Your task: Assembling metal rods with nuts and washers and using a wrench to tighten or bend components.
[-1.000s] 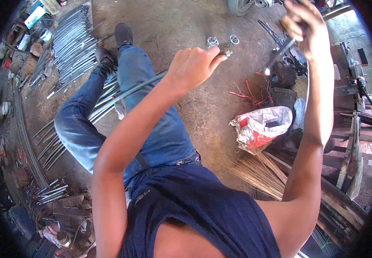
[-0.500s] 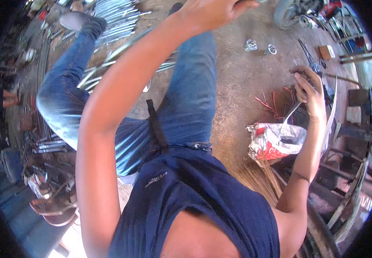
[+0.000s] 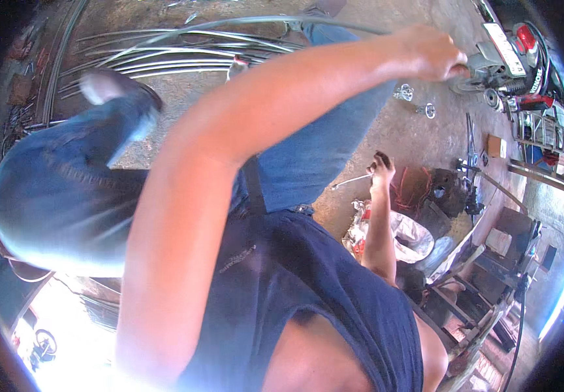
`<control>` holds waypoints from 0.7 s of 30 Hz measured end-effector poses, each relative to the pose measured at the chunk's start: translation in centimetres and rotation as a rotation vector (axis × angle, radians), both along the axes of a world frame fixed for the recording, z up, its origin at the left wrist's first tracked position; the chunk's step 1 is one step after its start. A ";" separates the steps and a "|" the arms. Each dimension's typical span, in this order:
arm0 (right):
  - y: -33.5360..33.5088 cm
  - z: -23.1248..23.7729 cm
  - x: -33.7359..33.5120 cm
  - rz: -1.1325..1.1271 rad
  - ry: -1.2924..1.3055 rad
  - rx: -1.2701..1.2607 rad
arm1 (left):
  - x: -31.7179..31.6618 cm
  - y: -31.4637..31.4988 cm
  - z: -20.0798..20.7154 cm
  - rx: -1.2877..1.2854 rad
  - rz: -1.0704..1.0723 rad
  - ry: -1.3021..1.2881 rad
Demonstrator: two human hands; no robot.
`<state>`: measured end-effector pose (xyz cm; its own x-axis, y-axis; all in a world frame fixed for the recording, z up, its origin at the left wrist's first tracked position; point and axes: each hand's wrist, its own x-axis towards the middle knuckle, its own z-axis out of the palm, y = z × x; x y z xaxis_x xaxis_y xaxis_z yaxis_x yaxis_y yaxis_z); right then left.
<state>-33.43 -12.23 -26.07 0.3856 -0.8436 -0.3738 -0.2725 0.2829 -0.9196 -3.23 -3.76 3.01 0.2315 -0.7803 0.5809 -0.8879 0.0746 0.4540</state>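
Observation:
My left hand (image 3: 431, 52) is stretched far out to the upper right, fist closed, at the end of a long thin steel rod (image 3: 256, 19) that arcs across the top of the view. My right hand (image 3: 381, 171) is lower, in the middle right, closed on a short thin metal bar (image 3: 350, 181) that sticks out to the left. It hovers above a white and red bag (image 3: 403, 234) on the ground. My bent legs in blue jeans (image 3: 66, 189) fill the left and centre, blurred.
A bundle of long steel rods (image 3: 164, 60) lies on the dirt floor at the upper left. Two metal rings (image 3: 405, 91) lie near my left hand. A motorcycle (image 3: 517, 59) stands at the upper right, with red wire (image 3: 414, 184) and a metal work stand (image 3: 491, 261) at the right.
My left hand has swung out to the upper right. My right hand has dropped from high up to just above the bag. The view has tilted and the legs have shifted left.

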 end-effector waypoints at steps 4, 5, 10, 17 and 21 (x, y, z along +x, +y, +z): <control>2.1 -2.4 -0.1 -0.052 0.016 0.011 | -1.6 0.1 -1.9 0.051 0.003 0.002; 2.4 -2.6 -0.5 -0.056 0.001 0.004 | -2.1 0.1 -2.1 0.068 0.000 0.033; 5.4 -0.2 -2.0 -0.207 -0.113 -0.032 | -2.0 -0.4 -4.6 0.134 -0.044 0.063; 4.7 -0.1 -10.4 -0.385 -0.068 -0.182 | 0.1 -3.8 -5.2 0.207 -0.092 0.162; 6.2 -1.4 -8.9 -0.291 0.098 -0.378 | 3.1 -6.0 -5.7 0.154 -0.102 0.210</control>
<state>-42.29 -6.04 -27.52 0.0915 -0.9949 -0.0428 -0.3219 0.0112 -0.9467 -0.10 -9.80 -2.70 0.2502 -0.8811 0.4014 -0.7643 0.0747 0.6405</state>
